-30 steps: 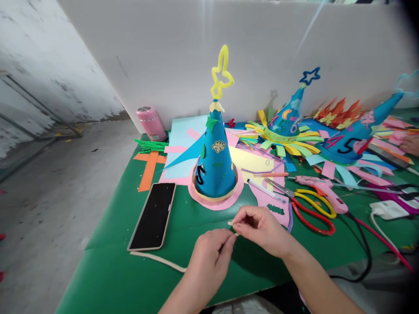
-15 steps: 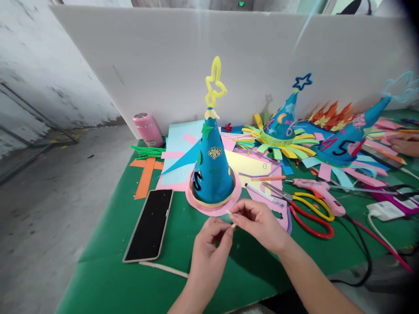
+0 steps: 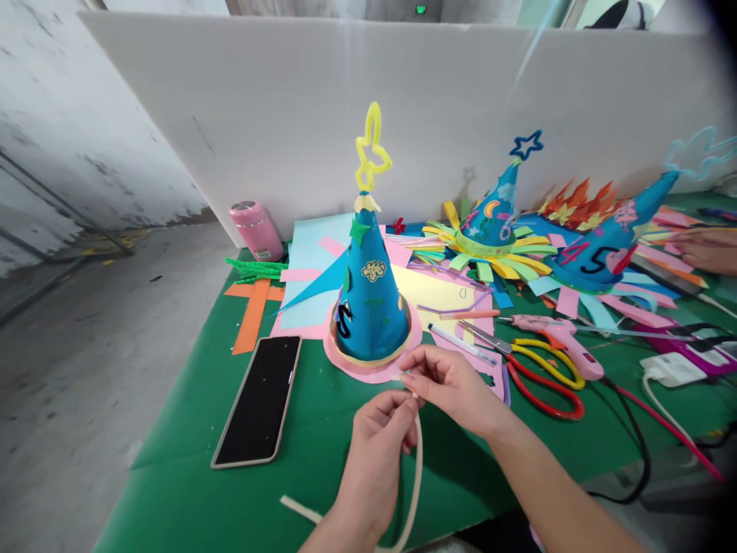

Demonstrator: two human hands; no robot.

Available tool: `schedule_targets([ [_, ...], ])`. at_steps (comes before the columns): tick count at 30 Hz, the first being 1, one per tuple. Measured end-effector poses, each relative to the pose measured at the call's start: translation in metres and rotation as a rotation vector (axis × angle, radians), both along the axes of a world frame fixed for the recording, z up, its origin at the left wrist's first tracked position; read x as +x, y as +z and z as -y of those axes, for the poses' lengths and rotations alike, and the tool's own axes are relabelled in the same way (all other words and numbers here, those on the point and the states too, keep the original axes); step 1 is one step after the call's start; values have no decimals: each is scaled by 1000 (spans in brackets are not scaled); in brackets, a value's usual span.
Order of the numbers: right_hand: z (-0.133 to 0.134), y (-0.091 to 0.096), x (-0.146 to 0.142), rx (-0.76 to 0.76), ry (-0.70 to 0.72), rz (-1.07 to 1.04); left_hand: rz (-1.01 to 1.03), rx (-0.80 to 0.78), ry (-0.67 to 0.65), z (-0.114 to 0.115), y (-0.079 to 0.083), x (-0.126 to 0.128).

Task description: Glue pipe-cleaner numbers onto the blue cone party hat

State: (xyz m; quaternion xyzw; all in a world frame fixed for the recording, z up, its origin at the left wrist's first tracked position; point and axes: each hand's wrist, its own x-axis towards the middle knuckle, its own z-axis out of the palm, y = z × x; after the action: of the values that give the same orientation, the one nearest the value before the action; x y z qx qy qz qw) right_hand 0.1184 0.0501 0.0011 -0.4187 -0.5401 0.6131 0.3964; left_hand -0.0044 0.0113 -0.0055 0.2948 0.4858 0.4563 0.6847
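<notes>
The left hand and right hand pinch a cream strip. A blue cone hat stands just past them.

Even, moderately bright light falls from above; the dark-blue fuzzy star casts a faint shadow leftward on the tall white board, and a softer, darker one spreads across the green tabletop beneath the bare right hand. Pale flare streaks the far side. The far right corner blurs to black; edges look stretched.
</notes>
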Motion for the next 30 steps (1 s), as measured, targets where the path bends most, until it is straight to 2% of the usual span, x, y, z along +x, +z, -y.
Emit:
schedule_targets([
  [10, 2, 2, 4, 21, 9, 22, -94, 92, 19, 6, 0, 0],
  [14, 1, 4, 8, -21, 87, -8, -147, 124, -22, 7, 2, 0],
  [21, 2, 4, 7, -16, 83, 2, -126, 123, -58, 7, -1, -1],
  [30, 6, 13, 6, 73, 124, 148, -167, 175, -119, 7, -1, -8],
])
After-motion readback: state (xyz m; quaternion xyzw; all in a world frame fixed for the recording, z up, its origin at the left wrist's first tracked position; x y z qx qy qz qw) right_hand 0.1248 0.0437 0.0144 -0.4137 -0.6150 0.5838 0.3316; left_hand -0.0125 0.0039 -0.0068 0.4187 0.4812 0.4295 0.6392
